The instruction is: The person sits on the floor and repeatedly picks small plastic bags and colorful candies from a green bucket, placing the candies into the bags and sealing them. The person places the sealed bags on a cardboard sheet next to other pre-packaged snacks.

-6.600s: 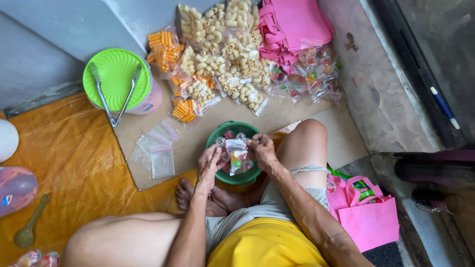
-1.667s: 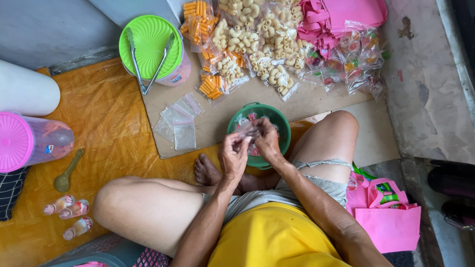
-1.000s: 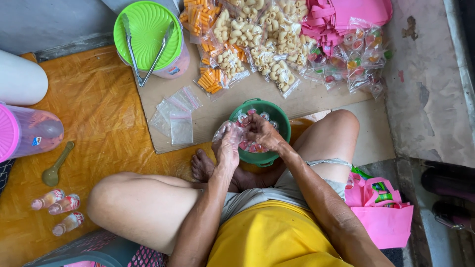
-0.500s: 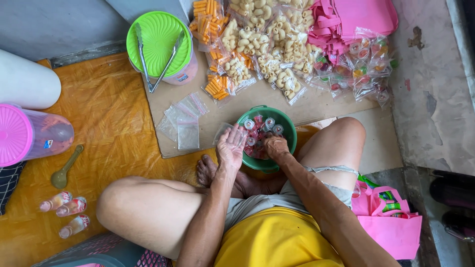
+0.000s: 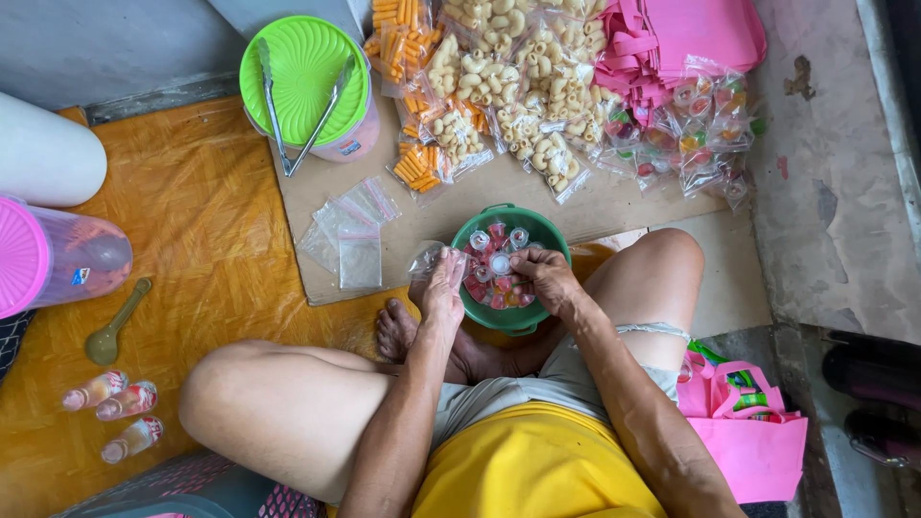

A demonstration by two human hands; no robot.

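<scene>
Hands over a green bowl (image 5: 547, 230) of small jelly cups (image 5: 491, 270), which sits on the floor between the person's knees. Left hand (image 5: 443, 293), at the bowl's left rim, grips a clear plastic bag (image 5: 425, 257). Right hand (image 5: 545, 276), inside the bowl, pinches a jelly cup. Beyond the bowl lie packed snack bags (image 5: 499, 105); left of it, empty bags (image 5: 347, 235).

The bowl (image 5: 523, 235) is set just beyond both hands, with jelly cups (image 5: 491, 264) in it. The right hand (image 5: 545, 278) is placed in the bowl; the left hand (image 5: 443, 288) is held at its left rim. Empty bags (image 5: 347, 235) are laid left of the left hand, snack packets (image 5: 499, 86) further beyond.
</scene>
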